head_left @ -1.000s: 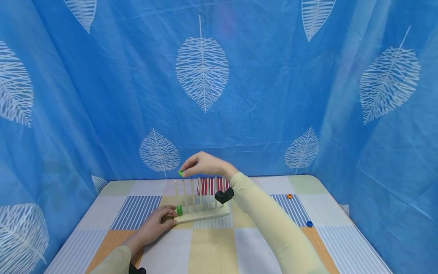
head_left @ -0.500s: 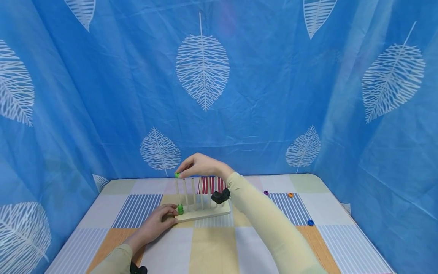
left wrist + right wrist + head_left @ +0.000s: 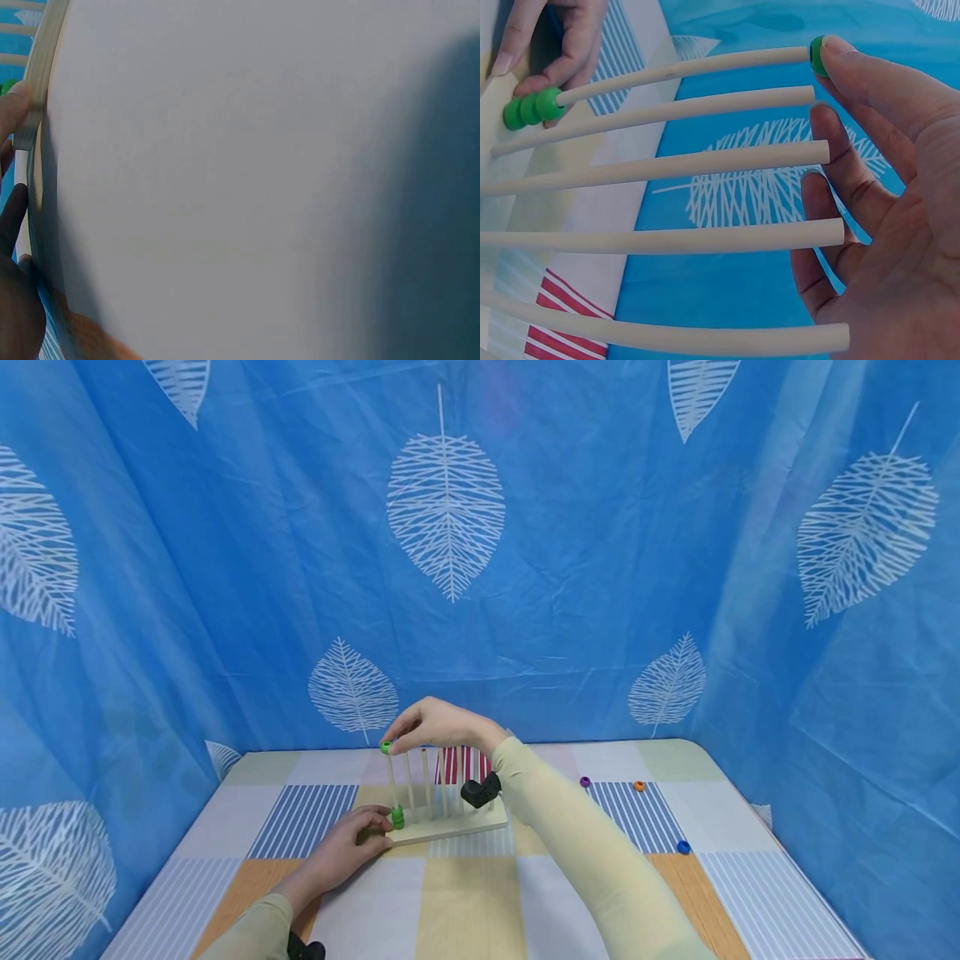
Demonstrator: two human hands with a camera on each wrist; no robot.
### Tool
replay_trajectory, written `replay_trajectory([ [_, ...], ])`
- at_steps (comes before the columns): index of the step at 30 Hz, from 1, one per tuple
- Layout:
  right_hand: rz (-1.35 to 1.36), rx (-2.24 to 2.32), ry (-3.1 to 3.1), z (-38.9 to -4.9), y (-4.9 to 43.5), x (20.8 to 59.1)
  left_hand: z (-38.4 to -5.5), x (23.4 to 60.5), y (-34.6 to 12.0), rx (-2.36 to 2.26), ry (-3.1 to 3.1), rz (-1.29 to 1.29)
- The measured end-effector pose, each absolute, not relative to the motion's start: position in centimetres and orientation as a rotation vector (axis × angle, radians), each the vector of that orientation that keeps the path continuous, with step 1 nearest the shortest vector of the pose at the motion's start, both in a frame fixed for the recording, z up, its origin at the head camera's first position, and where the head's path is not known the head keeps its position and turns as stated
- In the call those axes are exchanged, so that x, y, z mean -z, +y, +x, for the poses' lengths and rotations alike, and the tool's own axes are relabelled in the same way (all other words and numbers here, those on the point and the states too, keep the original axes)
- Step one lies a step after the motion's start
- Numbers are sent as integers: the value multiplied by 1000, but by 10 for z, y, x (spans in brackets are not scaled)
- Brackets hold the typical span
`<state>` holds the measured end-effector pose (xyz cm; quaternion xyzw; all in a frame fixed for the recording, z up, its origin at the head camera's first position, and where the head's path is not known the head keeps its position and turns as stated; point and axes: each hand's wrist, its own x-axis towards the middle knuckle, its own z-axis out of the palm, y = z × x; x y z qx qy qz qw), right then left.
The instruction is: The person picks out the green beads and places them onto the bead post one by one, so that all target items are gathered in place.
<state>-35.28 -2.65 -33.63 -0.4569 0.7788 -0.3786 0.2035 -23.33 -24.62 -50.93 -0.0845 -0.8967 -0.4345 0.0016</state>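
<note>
My right hand [image 3: 444, 724] pinches a green bead [image 3: 817, 57] between thumb and finger, at the tip of the leftmost peg [image 3: 682, 71] of a wooden peg rack [image 3: 453, 831]. Its remaining fingers hang loosely curled beside the neighbouring pegs. Several upright pegs stand in a row on the rack's flat base. Three green beads [image 3: 532, 109] sit stacked at the foot of the leftmost peg. At the base's left end, my left hand [image 3: 358, 837] grips the rack with thumb and fingers, close to the stack. The left wrist view shows only part of that hand [image 3: 16, 292].
Right of the rack on the patchwork cloth [image 3: 468, 902] lie a purple bead [image 3: 585, 782], an orange bead [image 3: 639, 786] and a blue bead [image 3: 683, 847]. A blue curtain [image 3: 540, 610] with white leaves rises behind and beside the table.
My right hand has moved slightly left and down, bringing the green bead from above the pegs to the leftmost peg's tip. The left hand keeps its hold on the rack.
</note>
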Motion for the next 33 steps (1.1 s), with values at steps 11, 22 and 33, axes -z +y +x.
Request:
replay_trajectory([
  [11,-1272,1039,2178,-353,-27,337,-234,509,-246,1362,-2808,-265],
  [22,-1254,1028,2168,-354,-28,340,-233,510,-246,1374,-2813,-254],
  [33,-1277,1107,2195,-351,2,324,-233,509,-246,1367,-2822,-237],
])
